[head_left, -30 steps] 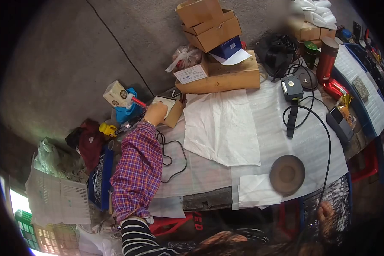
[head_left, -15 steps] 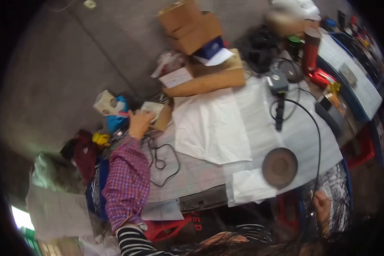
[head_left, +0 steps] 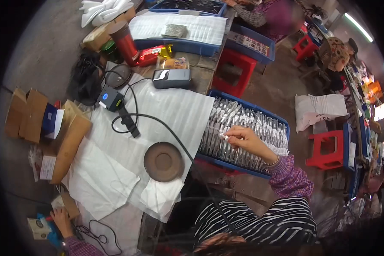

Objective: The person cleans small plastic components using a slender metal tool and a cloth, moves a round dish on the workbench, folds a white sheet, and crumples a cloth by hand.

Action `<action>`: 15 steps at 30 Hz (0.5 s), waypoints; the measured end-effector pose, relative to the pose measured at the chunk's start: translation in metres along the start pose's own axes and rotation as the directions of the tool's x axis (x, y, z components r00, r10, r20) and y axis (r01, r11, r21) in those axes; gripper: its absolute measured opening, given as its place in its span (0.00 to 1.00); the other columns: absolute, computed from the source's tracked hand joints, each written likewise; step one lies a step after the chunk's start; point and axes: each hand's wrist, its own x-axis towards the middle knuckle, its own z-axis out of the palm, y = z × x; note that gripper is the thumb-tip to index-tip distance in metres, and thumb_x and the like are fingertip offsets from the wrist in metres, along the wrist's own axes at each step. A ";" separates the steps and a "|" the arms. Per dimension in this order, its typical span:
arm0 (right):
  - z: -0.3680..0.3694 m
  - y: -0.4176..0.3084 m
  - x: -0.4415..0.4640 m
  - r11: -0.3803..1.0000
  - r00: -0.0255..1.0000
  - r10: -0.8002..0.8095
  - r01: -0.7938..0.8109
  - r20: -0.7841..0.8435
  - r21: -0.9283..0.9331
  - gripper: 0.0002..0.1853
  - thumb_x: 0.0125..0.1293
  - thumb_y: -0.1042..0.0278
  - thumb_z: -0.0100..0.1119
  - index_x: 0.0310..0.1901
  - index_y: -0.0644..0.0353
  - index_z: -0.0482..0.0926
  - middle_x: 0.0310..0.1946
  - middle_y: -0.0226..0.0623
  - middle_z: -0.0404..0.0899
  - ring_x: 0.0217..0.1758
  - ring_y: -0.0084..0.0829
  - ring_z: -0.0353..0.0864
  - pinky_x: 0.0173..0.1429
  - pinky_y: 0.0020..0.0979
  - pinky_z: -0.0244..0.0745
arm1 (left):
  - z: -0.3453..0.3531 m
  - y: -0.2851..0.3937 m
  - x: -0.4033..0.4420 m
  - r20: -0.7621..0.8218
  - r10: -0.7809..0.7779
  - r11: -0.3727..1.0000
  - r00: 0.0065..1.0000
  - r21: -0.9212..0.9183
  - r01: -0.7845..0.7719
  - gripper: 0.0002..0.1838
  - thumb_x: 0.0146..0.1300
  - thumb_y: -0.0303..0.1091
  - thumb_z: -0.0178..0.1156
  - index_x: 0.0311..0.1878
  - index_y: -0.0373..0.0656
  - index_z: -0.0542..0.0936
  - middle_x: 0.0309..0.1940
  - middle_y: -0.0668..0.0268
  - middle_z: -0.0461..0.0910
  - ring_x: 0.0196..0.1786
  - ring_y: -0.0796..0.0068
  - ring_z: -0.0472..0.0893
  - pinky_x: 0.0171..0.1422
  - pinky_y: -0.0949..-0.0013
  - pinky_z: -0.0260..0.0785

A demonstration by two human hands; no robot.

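Note:
At the lower left, my left hand (head_left: 62, 222) rests its outstretched fingers at a small open cardboard box (head_left: 71, 205) with pale contents. Beside that hand lie a white carton (head_left: 39, 229) and a looped black cord (head_left: 99, 237). My right hand (head_left: 246, 141) is over a blue tray (head_left: 281, 120) packed with rows of clear-wrapped, dark slim items (head_left: 260, 123). Its thumb and forefinger are pinched together, with a tiny whitish bit at the tips that is too small to name. The items' exact kind does not show.
White foam sheeting (head_left: 179, 102) covers the table, bearing a brown round dish (head_left: 154, 161), a black device with a strap (head_left: 112, 99) and a grey box-shaped device (head_left: 171, 78). A red stool (head_left: 232, 70) and a white sack (head_left: 320, 112) stand beyond. Another person (head_left: 281, 17) sits at the top.
The view has swung to the right, bringing the blue tray and the room beyond into sight. My right hand now shows over the tray's items; my left hand stays at the small box.

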 end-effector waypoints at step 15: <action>-0.027 0.020 -0.003 0.961 0.986 -0.163 0.164 0.025 -0.220 0.11 0.67 0.69 0.53 0.47 0.65 0.78 0.34 0.29 0.71 0.26 0.19 0.73 0.30 0.22 0.69 | 0.078 -0.090 -0.049 0.154 -0.373 0.927 0.915 0.095 0.362 0.22 0.44 0.28 0.64 0.47 0.43 0.75 0.55 0.60 0.73 0.55 0.57 0.72 0.51 0.48 0.62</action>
